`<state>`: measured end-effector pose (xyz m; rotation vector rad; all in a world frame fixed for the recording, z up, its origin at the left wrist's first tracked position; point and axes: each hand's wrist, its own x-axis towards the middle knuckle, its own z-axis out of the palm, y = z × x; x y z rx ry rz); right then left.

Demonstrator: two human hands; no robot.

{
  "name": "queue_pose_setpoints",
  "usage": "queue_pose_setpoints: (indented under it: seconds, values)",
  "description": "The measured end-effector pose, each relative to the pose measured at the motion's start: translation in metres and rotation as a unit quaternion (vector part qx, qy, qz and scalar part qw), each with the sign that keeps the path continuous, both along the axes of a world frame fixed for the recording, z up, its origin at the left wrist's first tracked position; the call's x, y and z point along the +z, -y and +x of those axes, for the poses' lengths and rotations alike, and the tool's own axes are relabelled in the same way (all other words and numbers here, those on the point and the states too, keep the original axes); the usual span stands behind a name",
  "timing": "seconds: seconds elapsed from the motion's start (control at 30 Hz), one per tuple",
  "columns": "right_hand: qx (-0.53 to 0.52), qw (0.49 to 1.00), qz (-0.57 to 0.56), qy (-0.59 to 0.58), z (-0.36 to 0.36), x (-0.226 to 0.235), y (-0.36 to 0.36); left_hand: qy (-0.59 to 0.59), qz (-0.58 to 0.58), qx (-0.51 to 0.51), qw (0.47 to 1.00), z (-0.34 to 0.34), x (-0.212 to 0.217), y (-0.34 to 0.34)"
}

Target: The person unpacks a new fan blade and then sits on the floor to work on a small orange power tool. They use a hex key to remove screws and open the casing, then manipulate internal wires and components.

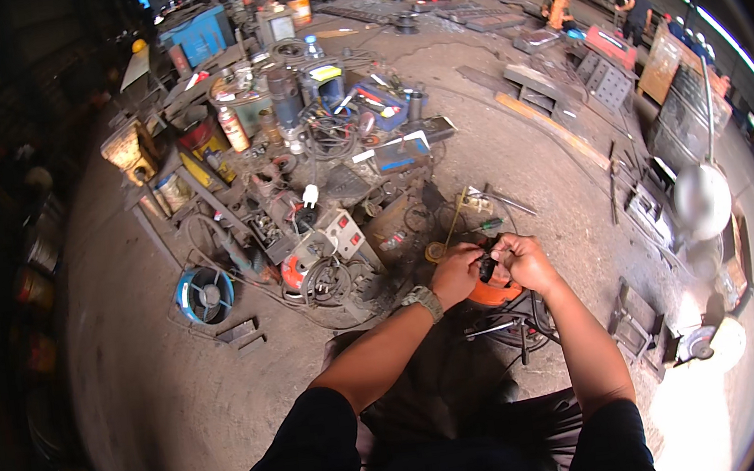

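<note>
Above an orange-cased thing (493, 294), perhaps a power tool, my hands meet in front of me. My left hand (454, 277), with a watch (422, 301) on its wrist, has its fingers closed at a small black part (487, 268). From the other side, my right hand (526, 262) pinches at the same part with thumb and fingers. What exactly it is stays hidden between the fingers. Black cable (543, 321) and a thin metal rod tool (490, 329) lie just below. A screwdriver with a green handle (491, 223) rests on the floor beyond my hands.
Left of my hands stand a switch box with red switches (346, 232) and a round blue fan (205, 295). Cables, cans and tools clutter the floor ahead, including a blue toolbox (383, 104). Metal parts (636, 322) lie at right. Several people work far off.
</note>
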<state>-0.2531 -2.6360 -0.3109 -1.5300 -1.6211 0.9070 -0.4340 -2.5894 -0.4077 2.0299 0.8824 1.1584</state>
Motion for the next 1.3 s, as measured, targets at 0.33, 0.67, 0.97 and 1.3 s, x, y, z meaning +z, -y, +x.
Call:
queue_pose_setpoints:
  seconds: [0.33, 0.67, 0.97, 1.3]
  values:
    - [0.011, 0.999, -0.022, -0.027, 0.004, -0.002, -0.002, 0.025, -0.008, 0.055, 0.998, 0.013, -0.008, -0.002]
    - [0.01, 1.0, -0.001, -0.029, 0.008, 0.002, 0.006, 0.009, 0.051, -0.015, 0.999, 0.012, -0.004, -0.009]
    - [-0.019, 0.999, -0.002, 0.031, 0.001, -0.004, -0.005, 0.037, 0.038, -0.008, 0.999, 0.004, 0.003, -0.011]
    - [-0.046, 0.999, 0.013, 0.027, -0.005, -0.005, -0.002, 0.013, 0.08, 0.008, 0.997, 0.009, -0.002, -0.009]
